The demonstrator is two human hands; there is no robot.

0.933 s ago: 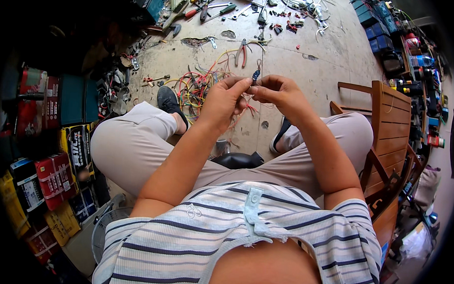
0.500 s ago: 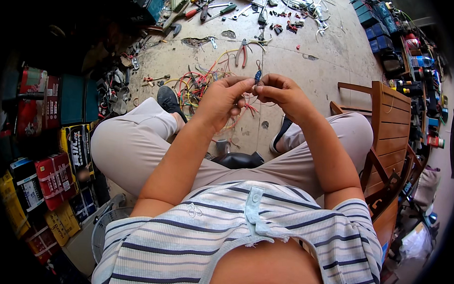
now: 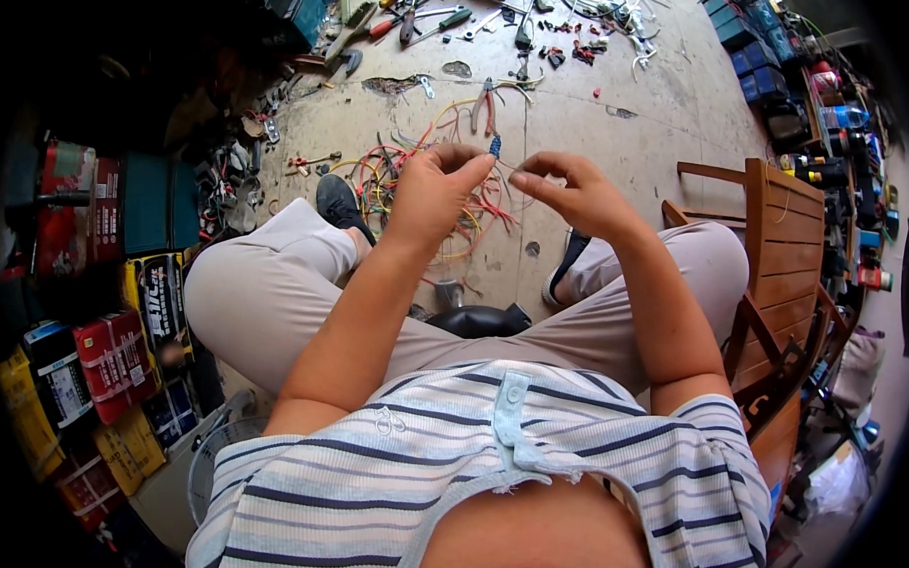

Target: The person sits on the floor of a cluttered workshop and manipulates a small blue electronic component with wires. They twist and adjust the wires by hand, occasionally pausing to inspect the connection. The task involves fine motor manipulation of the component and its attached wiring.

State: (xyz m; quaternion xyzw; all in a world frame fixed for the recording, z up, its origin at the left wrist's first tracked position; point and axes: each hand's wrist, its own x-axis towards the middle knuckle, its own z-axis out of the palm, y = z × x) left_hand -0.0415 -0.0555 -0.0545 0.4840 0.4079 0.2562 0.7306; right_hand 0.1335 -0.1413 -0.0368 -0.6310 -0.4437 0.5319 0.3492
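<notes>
Blue wound piece [image 3: 494, 145] in the head view: it is held up over the floor [image 3: 681, 112], between the person's two hands and nearer the left one. The left hand [image 3: 436, 193] is closed in a pinch, thumb against the curled forefinger, with the piece's lower end between them and its blue part sticking out past the thumb tip. The right hand [image 3: 588, 197] is half curled just beside it, thumb and forefinger drawn close together; a thin strand [image 3: 507, 164] reaches from the piece toward them — whether they grip it, I cannot tell.

Beyond and beneath the left hand, a tangle of coloured wires [image 3: 373, 181] lies on the floor, with red-handled pliers [image 3: 491, 113] near its far side. Toward the floor's far edge lie a green-handled screwdriver [image 3: 452, 21] and small red and black bits [image 3: 585, 52]. Boxes [image 3: 111, 362] stand stacked along the floor's left edge — a wooden chair [image 3: 786, 246] is on the right side. A black rounded object [image 3: 478, 321] sits between the person's legs.
</notes>
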